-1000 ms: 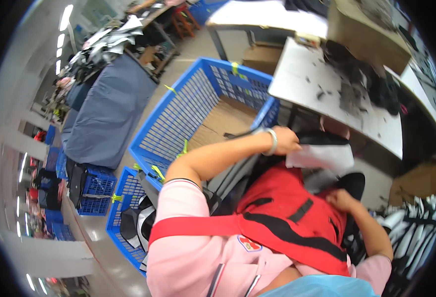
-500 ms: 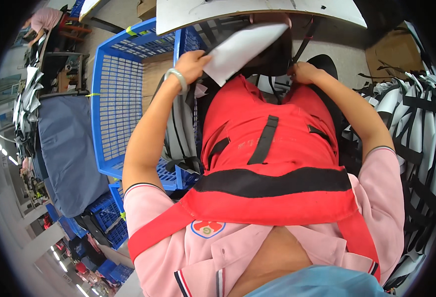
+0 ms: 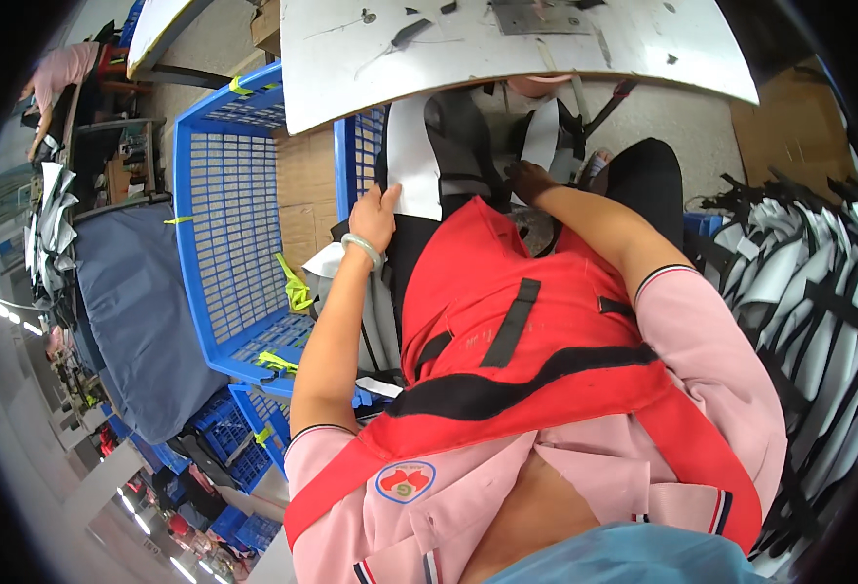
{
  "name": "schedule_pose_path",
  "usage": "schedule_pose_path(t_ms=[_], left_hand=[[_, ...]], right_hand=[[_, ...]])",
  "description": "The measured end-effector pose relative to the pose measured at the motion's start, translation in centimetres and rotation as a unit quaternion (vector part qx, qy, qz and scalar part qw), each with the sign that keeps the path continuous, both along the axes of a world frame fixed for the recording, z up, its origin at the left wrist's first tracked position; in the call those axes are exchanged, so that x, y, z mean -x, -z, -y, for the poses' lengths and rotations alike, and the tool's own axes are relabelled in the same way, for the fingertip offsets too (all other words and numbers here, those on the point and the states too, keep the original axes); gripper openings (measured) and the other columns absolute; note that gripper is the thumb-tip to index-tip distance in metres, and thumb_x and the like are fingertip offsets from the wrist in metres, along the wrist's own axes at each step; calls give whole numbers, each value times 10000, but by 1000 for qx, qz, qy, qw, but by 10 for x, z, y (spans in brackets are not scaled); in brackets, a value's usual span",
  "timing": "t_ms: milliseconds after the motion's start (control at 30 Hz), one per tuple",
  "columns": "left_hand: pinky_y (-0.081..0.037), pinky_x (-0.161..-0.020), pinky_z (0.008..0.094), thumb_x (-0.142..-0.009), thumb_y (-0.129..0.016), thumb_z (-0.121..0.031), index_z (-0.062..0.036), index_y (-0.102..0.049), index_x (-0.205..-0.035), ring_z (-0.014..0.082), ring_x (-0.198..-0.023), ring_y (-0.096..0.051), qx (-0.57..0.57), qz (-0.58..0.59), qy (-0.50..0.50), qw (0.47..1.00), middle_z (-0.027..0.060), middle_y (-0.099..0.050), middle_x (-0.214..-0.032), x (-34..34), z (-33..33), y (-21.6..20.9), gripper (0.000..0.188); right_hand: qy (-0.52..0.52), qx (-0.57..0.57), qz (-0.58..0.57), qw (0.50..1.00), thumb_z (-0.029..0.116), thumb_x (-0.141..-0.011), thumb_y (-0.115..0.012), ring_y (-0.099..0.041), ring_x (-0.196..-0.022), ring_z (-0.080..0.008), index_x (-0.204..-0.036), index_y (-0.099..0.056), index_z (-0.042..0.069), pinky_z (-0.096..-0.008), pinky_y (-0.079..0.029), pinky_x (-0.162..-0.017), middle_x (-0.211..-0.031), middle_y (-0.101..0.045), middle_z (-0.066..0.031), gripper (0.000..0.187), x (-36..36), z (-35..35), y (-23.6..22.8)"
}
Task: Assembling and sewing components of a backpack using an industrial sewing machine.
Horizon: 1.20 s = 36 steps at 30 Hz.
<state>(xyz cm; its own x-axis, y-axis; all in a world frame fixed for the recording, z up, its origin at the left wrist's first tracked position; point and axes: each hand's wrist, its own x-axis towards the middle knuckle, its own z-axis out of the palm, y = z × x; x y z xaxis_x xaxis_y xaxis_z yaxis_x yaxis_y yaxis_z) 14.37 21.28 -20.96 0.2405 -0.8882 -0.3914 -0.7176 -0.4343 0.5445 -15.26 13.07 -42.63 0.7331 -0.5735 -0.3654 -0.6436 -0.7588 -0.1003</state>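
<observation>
A white and dark grey fabric piece [image 3: 417,161] hangs down in front of my knees, under the edge of the white work table [image 3: 546,54]. My left hand [image 3: 374,216], with a pale bangle on the wrist, grips the piece's left edge. Its lower right part is held by my right hand [image 3: 529,179], fingers closed on it. A second white strip [image 3: 543,136] shows just above my right hand. My red apron [image 3: 507,321] fills the middle of the view and hides the lower end of the piece.
A large blue plastic crate [image 3: 217,234] with cardboard in its bottom stands at my left. Several white and black fabric pieces [image 3: 804,292] are stacked at my right. A cardboard box [image 3: 784,127] sits at far right. Another person [image 3: 59,73] works at far left.
The view has tipped further down. Both hands have brought the white piece from up near the table's edge to lower in front of my lap.
</observation>
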Motion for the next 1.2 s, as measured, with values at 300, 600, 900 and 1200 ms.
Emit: schedule_pose_path(t_ms=[300,600,900,1200], left_hand=[[-467,-766,492,-940,-461,-421,101,-600,-1059,445,-871,-603,25,72,40,996,307,-618,-855,13,11,-14,553],[-460,-785,486,-937,-444,-443,70,-613,-1054,444,-899,-604,19,47,37,998,303,-626,-887,0,3,-1,553],[-461,-819,476,-921,-506,-413,60,-597,-1030,448,-952,-586,4,14,109,994,311,-616,-978,6,20,-17,493],[-457,-574,289,-752,-635,-60,39,-614,-958,145,-656,-605,35,-149,490,858,153,-622,-711,136,24,-194,229]], right_hand=[[-32,3,-128,991,234,-849,-559,-566,-1077,-261,-922,-734,121,-373,-492,-862,-1044,-640,-90,222,6,40,63],[-39,-172,-95,980,324,-876,-560,-667,-912,-313,-1054,-679,145,-444,-515,-739,-975,-687,-142,279,78,53,-41],[-15,-91,138,986,236,-832,-594,-596,-1017,-307,-1009,-641,97,-415,-495,-798,-1094,-620,-130,230,72,35,-274],[-168,-121,270,940,171,-678,-751,-565,-975,-315,-711,-610,23,-408,-407,-965,-929,-602,-116,207,52,-3,-438]])
